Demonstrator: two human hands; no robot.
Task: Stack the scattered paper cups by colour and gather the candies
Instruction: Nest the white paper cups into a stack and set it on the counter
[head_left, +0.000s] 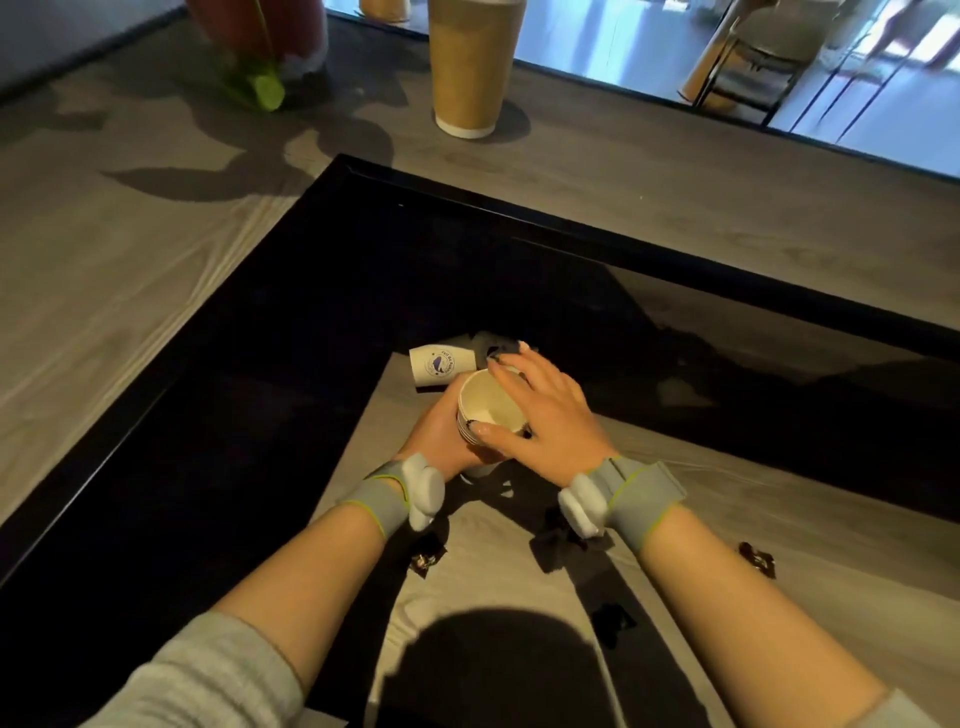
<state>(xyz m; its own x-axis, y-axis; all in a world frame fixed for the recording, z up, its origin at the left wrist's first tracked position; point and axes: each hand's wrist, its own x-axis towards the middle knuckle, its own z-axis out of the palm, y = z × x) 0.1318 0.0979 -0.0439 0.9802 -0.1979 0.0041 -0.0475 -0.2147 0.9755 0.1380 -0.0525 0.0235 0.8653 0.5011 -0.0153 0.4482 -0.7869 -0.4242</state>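
Observation:
A stack of white paper cups (488, 410) stands upright at the centre, its open mouth facing me. My left hand (441, 431) wraps around the stack's left side. My right hand (545, 415) rests on the rim and right side, thumb across the near edge. Just behind lies a white cup with a round purple logo (441, 366) on its side. Another cup (501, 351) shows partly behind my right fingertips. Dark-wrapped candies lie on the table near my wrists: one by my left wrist (426, 560), one under my right wrist (556, 548), one at the right (758, 560).
Another dark candy (615, 621) lies nearer to me. A black frame (363, 249) borders the wooden table surface. Farther back stand a tall tan paper cup (472, 67) and a pot with a green plant (265, 52). Chairs show beyond glass at top right.

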